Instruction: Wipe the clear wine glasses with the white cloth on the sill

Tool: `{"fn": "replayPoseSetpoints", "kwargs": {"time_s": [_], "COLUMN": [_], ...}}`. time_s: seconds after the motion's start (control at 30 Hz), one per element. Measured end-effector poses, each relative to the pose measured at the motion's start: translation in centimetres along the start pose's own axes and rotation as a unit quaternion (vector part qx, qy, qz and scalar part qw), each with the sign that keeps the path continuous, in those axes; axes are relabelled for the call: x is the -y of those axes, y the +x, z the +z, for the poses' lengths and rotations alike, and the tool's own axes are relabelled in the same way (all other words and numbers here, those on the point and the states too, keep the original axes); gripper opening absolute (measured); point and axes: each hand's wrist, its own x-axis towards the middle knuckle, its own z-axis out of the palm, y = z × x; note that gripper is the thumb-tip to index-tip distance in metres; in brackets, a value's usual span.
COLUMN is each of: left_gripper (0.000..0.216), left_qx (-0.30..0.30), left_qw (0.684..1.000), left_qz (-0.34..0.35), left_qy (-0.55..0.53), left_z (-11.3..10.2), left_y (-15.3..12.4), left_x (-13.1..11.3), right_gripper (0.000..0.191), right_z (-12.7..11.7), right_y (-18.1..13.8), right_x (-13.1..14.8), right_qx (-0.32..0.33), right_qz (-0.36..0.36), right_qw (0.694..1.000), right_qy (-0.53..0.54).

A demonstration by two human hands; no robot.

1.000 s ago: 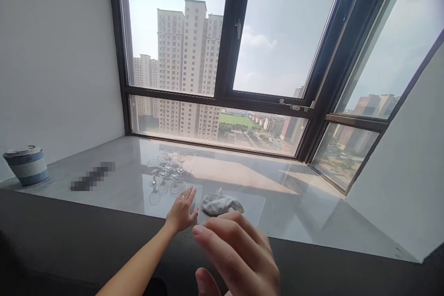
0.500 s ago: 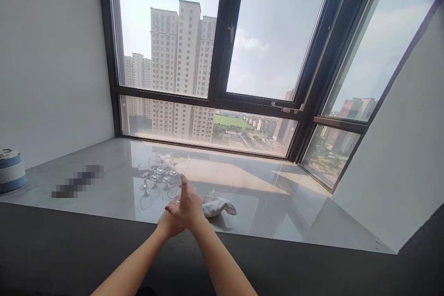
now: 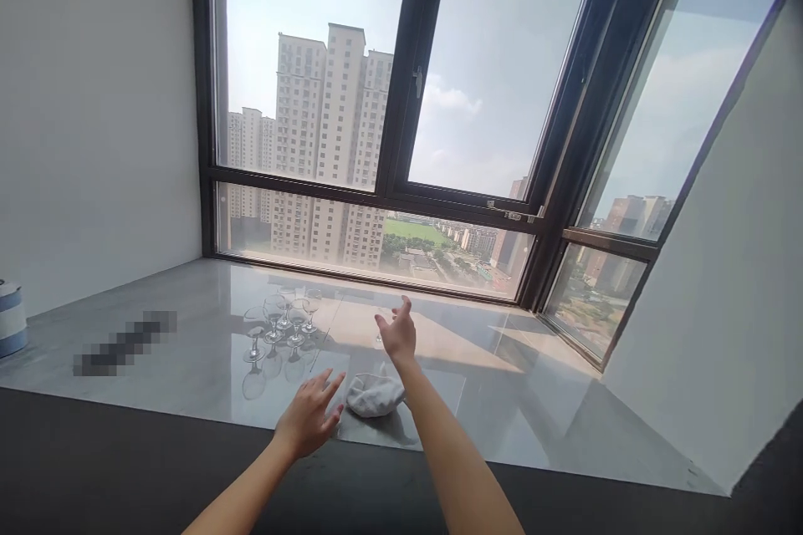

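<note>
Both hands spread wide, empty: left hand (image 3: 309,415) at the crumpled white cloth's (image 3: 375,394) nine o'clock, right hand (image 3: 397,332) above it; clear stemmed glasses (image 3: 280,320) at ten.

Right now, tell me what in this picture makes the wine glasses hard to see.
Head view: the clear wine glasses stand backlit by the window, and the glossy sill mirrors them; head view: a pixelated patch hides something to their left; head view: the wide lens tilts the window frames at the right edge.

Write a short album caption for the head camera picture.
Open left hand and right hand hover over a glossy window ledge, near a white cloth and clustered wine glasses.
</note>
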Motion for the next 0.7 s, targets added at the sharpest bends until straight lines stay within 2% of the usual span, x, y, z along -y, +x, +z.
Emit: {"fn": "replayPoseSetpoints", "kwargs": {"time_s": [0.1, 0.27, 0.43, 0.7], "left_gripper": [0.054, 0.054, 0.054, 0.056], "left_qx": [0.008, 0.006, 0.017, 0.027], "left_qw": [1.0, 1.0, 0.999, 0.998], "left_qz": [-0.012, -0.022, -0.038, -0.054], "left_qy": [0.003, 0.001, 0.001, -0.009], "left_z": [-0.2, -0.5, -0.9, -1.0], "left_y": [0.0, 0.0, 0.0, 0.0], "left_x": [-0.2, -0.6, -1.0, -1.4], "right_gripper": [0.073, 0.075, 0.076, 0.077], "right_z": [-2.8, -5.2, -4.7, -3.0], "right_y": [3.0, 4.8, 5.8, 9.0], "right_x": [-3.9, -8.6, -11.0, -13.4], "right_qx": [-0.013, -0.014, -0.008, -0.001], "right_qz": [0.091, 0.137, 0.149, 0.149], "right_qw": [0.993, 0.985, 0.982, 0.98], "right_qy": [-0.078, -0.107, -0.116, -0.132]}}
